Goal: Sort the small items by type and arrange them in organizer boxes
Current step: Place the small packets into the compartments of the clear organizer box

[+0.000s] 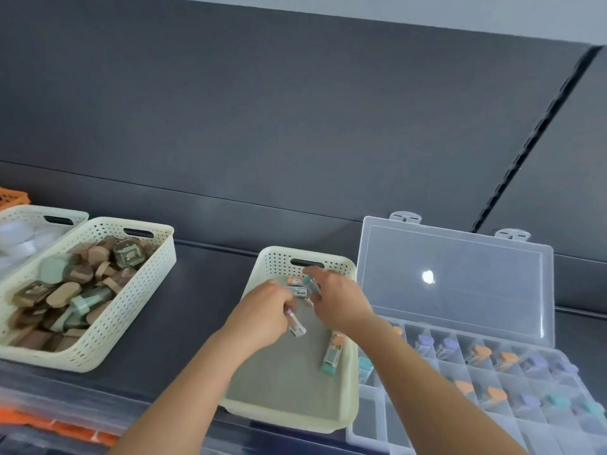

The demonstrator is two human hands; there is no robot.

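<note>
Both hands work inside the cream perforated plastic basket [341,382] at the middle of the dark counter [184,323]. The left hand [262,315] has its grip closed round a small purple-capped tube [294,323]; the right hand [335,298] pinches a teal-capped tube [310,284] among a few others (one orange-capped tube [332,353] lies loose nearer the person). This looks like the picking step. Next, each tube likely goes to a matching compartment of the clear plastic organizer box [371,408], open just beside the basket.
</note>
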